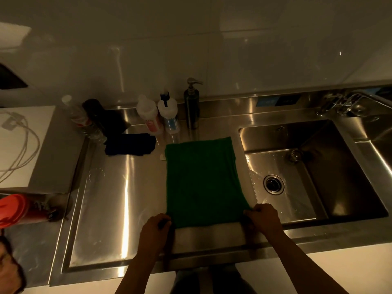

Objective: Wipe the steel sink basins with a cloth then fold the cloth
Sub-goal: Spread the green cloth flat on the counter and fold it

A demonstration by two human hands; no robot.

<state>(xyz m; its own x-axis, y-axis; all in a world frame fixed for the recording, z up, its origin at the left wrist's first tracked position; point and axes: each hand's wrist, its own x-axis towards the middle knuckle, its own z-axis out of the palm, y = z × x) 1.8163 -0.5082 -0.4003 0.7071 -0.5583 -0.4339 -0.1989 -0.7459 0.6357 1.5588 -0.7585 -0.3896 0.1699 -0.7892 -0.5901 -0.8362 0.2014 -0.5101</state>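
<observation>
Your green cloth (201, 181) lies spread flat on the steel drainboard (118, 198), just left of the sink basin (343, 166). Your left hand (156, 228) grips the cloth's near left corner with curled fingers. Your right hand (262, 219) pinches the near right corner. Behind the cloth stand a steel pump dispenser (192, 105) and two white bottles (158, 115). A dark blue cloth (129, 145) lies to the rear left. Water droplets are noted around the basin drain (273, 184).

Green cloth (201, 181) flat on steel bench (118, 187) beside sink basin (339, 166); left hand (156, 230) and right hand (263, 218) pinching near corners.
</observation>
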